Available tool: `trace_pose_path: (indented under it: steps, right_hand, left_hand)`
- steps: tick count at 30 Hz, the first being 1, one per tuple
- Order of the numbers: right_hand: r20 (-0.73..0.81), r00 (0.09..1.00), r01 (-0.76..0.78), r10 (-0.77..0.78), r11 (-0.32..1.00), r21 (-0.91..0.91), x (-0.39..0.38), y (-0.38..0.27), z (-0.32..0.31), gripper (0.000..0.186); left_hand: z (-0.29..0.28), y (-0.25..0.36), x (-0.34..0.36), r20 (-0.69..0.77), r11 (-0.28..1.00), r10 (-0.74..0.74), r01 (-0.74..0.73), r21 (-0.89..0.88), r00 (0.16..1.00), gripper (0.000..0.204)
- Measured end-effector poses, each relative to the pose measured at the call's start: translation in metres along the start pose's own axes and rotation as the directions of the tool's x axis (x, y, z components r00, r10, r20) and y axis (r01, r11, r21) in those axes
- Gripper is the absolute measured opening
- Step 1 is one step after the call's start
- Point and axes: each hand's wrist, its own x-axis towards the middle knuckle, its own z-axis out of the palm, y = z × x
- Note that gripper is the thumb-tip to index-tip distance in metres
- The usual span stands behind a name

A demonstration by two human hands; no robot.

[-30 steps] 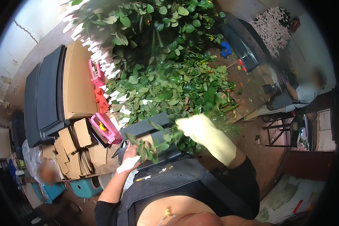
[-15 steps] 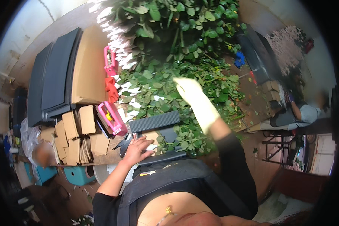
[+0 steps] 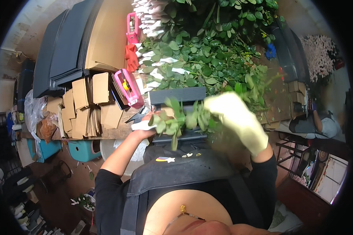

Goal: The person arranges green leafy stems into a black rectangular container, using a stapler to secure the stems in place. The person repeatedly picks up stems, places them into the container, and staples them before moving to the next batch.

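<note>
A leafy green flower stem (image 3: 176,122) hangs above a dark holder with a ribbed panel (image 3: 178,95), close in front of the person's chest, at the near edge of the tabletop (image 3: 119,132). Its long axis runs roughly left to right, across the body; a white sleeve (image 3: 144,125) at its left end points left, and the leafy length stretches right to the glove, the leaves blurred. The right grip (image 3: 232,109), in a pale yellow glove, is closed on the stem's right part, though finger detail is smeared. The bare left grip (image 3: 149,117) lies behind the white sleeve and leaves; whether its fingers are closed cannot be told. The dark apron (image 3: 184,172) bears a white star (image 3: 170,159) with a coloured streak and small pale motifs. Beyond the ribbed panel spreads a heap of leafy stems (image 3: 211,62), with white sleeves at their left ends likewise pointing left. Left of these are a pink tape dispenser (image 3: 128,88), a red object (image 3: 131,58) and cardboard pieces (image 3: 101,88); farther left stand dark panels (image 3: 68,39). At far right, a co-worker (image 3: 329,126) sits.
</note>
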Motion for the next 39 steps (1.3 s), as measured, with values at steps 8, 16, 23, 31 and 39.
trace_pose_path:
  steps: [8,16,23,31,39]
  right_hand:
    - [0.580,-0.021,-0.836,0.814,0.304,-0.457,-0.022,0.003,0.082,0.035]
    - [0.597,0.729,-0.483,0.336,0.870,0.100,-0.047,0.062,0.028,0.032]
    - [-0.191,0.885,-0.452,0.425,0.883,-0.128,0.161,0.213,0.076,0.032]
    - [-0.021,0.825,-0.562,0.565,0.814,-0.147,0.199,0.208,0.057,0.027]
    - [-0.164,0.939,-0.247,0.302,0.926,0.286,0.086,0.065,-0.024,0.033]
  left_hand:
    - [-0.036,-0.005,0.017,0.179,0.671,-0.226,0.286,-0.684,0.958,0.042]
    - [-0.035,0.017,0.014,0.134,0.737,-0.272,0.296,-0.607,0.953,0.060]
    - [-0.048,0.009,0.023,0.212,0.772,-0.218,0.301,-0.560,0.953,0.062]
    - [-0.054,0.013,0.021,0.257,0.697,-0.284,0.382,-0.606,0.924,0.042]
    - [-0.050,0.018,0.022,0.226,0.714,-0.304,0.379,-0.588,0.925,0.039]
